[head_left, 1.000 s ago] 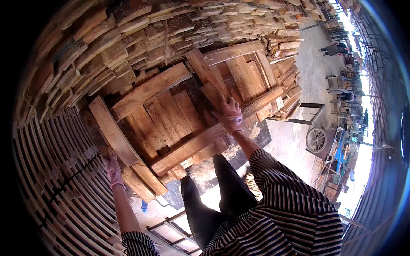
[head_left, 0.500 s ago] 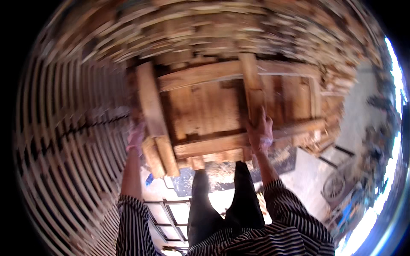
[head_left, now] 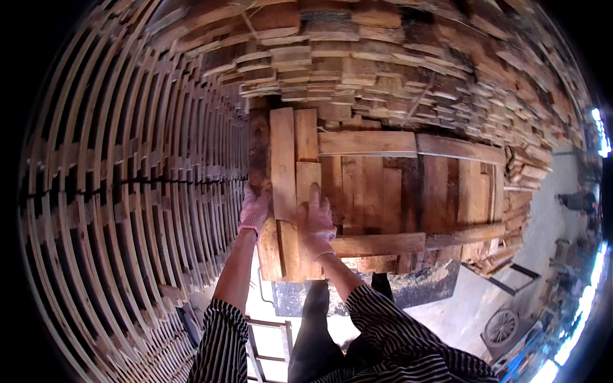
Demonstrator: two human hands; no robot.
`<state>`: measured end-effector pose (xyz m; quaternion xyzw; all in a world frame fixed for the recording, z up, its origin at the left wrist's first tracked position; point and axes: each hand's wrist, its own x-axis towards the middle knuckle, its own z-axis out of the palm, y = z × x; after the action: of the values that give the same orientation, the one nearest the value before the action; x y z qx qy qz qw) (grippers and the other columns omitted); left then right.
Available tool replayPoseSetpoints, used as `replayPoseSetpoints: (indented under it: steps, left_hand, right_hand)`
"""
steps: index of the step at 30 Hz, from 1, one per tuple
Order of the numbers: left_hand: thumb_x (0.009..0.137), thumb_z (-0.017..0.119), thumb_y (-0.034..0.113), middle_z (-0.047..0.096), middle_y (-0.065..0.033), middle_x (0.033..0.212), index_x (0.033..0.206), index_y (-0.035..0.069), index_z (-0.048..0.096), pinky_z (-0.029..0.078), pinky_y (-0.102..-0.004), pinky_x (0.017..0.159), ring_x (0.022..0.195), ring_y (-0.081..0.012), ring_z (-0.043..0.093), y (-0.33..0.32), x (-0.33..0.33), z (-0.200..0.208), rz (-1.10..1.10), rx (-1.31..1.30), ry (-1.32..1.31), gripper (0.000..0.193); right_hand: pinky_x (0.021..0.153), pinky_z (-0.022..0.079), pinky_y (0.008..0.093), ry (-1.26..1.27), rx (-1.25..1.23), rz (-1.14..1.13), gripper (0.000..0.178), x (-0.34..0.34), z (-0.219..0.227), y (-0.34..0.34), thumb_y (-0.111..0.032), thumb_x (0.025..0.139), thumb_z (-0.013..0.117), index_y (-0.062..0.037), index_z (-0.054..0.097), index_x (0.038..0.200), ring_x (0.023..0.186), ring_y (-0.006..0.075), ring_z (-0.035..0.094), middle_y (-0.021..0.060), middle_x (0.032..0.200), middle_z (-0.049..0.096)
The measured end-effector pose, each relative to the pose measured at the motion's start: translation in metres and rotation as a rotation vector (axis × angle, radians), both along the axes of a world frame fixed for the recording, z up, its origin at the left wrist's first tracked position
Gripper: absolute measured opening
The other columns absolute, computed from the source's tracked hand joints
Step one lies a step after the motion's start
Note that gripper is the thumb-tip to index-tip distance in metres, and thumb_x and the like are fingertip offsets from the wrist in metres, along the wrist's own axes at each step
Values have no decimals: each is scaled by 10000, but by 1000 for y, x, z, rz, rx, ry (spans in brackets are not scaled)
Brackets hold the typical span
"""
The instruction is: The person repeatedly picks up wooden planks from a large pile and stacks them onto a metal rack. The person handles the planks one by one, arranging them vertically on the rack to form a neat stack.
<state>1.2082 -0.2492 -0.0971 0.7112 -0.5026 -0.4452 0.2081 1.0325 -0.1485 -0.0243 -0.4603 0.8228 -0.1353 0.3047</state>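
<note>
Both my hands wear pink gloves and are at the left end of a wooden plank layer. My left hand (head_left: pixel 255 210) rests along the outer left edge of a long pale plank (head_left: pixel 283 153), fingers stretched upward. My right hand (head_left: pixel 317 223) lies over a narrower plank (head_left: pixel 308 173) beside it, fingers extended and apart; part of that plank is hidden beneath the hand. To the right, crosswise planks (head_left: pixel 380 245) form the near side of a frame over a bed of side-by-side boards (head_left: pixel 364 191).
A tall stack of planks (head_left: pixel 357 51) stands at the far side. Close on the left is a wall of stacked slats with gaps (head_left: pixel 128 223). A dark sawdust-strewn sheet (head_left: pixel 421 287), a metal frame (head_left: pixel 268 332) and a spoked wheel (head_left: pixel 502 327) are on the floor. A person (head_left: pixel 578 202) is far right.
My right hand has moved left, and the plank under it now lies close beside the left-hand planks instead of mid-frame. My left hand stays at the left edge. The view has shifted.
</note>
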Motion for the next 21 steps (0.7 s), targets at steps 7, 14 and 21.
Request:
replayPoseSetpoints:
  steps: [7,14,21]
  left_hand:
    - [1087,625,316,520,-134,1571,1686,105,253,449,-384,1146,1373,-279,543,-6,19,-27,-37,64,477,735]
    - [1078,635,351,436,-147,1641,1639,63,331,515,-384,1050,1278,-266,587,-27,12,-9,41,193,353,700]
    - [1052,674,273,487,-129,1584,1595,39,410,534,-359,1024,1229,-250,629,35,-146,25,-108,-46,279,648]
  right_hand:
    - [939,553,562,-91,-32,-38,805,-12,-9,3,-406,966,644,-132,331,1656,1138,487,642,318,1327,543]
    - [1018,546,522,-170,-230,-74,736,-59,53,45,-394,1018,624,-121,337,1639,1341,488,559,314,1600,376]
    - [1068,525,474,-462,-117,-234,637,-181,55,234,-349,1078,546,-143,339,1644,1340,417,582,179,1600,451]
